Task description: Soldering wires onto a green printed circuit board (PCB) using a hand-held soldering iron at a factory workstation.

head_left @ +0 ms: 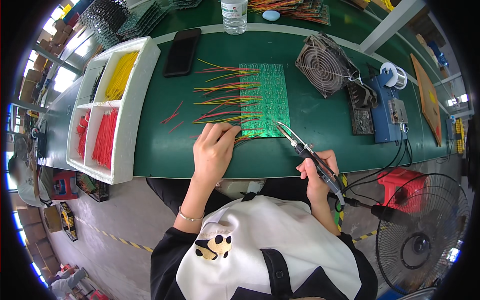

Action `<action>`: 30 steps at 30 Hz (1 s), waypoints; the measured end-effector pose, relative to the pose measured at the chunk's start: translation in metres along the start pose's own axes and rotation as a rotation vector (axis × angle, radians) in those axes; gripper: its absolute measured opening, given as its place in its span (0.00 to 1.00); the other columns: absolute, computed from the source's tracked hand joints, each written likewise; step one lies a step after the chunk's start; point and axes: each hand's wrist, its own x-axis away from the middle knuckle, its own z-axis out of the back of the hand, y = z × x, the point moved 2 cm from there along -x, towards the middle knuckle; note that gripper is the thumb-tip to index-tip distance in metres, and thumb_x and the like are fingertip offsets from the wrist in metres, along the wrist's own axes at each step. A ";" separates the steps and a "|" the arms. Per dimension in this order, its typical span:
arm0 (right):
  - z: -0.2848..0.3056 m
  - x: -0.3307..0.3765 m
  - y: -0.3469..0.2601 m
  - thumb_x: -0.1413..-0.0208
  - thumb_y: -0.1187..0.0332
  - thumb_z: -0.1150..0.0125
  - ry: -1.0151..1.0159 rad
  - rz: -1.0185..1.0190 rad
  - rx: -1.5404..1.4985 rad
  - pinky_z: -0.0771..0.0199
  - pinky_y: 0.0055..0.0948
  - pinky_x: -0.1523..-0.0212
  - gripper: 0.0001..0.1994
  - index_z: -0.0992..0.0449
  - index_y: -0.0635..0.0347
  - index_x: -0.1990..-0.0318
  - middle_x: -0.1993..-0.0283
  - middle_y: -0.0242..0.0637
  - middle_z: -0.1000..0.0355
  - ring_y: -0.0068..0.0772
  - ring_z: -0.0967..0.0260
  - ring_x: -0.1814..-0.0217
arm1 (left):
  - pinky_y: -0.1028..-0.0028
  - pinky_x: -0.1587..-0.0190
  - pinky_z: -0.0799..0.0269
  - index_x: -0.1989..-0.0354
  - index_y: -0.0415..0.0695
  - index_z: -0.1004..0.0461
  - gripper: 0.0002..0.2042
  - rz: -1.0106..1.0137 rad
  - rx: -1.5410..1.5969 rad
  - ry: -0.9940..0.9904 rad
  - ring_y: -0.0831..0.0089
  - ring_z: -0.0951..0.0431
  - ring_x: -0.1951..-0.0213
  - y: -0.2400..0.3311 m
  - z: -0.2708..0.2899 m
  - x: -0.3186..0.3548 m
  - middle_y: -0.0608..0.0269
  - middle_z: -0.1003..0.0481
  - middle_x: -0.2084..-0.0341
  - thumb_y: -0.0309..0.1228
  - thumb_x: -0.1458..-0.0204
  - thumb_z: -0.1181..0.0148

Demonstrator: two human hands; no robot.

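Observation:
A green circuit board panel (274, 92) lies on the green bench top in front of me. Rows of red and yellow wires (220, 102) stick out from its left side. My left hand (212, 152) is closed at the panel's lower left edge, its fingertips pinched on a thin wire that they mostly cover. My right hand (320, 172) grips a soldering iron (306, 152) with a thin curved metal tube along it. The iron's tip points up and left, over the lower right part of the panel; whether it touches cannot be made out.
A white foam box (127, 150) with red, yellow and black wires stands left. Loose red wires (172, 118) lie beside it. Behind are a black phone (182, 52) and a water bottle (234, 17). Right are a small fan (325, 65), a blue solder station (387, 115) and cables.

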 end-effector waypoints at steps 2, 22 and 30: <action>0.001 0.000 0.000 0.48 0.74 0.45 0.000 0.010 -0.006 0.34 0.18 0.80 0.08 0.39 0.65 0.68 0.80 0.40 0.33 0.20 0.37 0.83 | 0.73 0.74 0.31 0.70 0.43 0.24 0.11 -0.011 -0.002 -0.014 0.71 0.31 0.73 0.001 -0.001 0.000 0.68 0.30 0.73 0.18 0.66 0.39; -0.001 0.001 -0.001 0.50 0.75 0.41 -0.070 -0.021 -0.013 0.35 0.16 0.81 0.08 0.36 0.66 0.69 0.79 0.38 0.29 0.16 0.35 0.81 | 0.72 0.73 0.32 0.71 0.41 0.23 0.10 0.042 0.027 -0.015 0.68 0.30 0.73 0.004 0.000 -0.003 0.64 0.28 0.74 0.15 0.64 0.40; -0.001 0.002 0.000 0.50 0.75 0.42 -0.085 -0.010 -0.017 0.36 0.17 0.81 0.08 0.37 0.65 0.70 0.79 0.39 0.30 0.17 0.36 0.81 | 0.71 0.72 0.32 0.71 0.41 0.23 0.09 0.045 0.037 -0.019 0.68 0.30 0.72 0.003 0.001 -0.003 0.64 0.28 0.74 0.15 0.63 0.40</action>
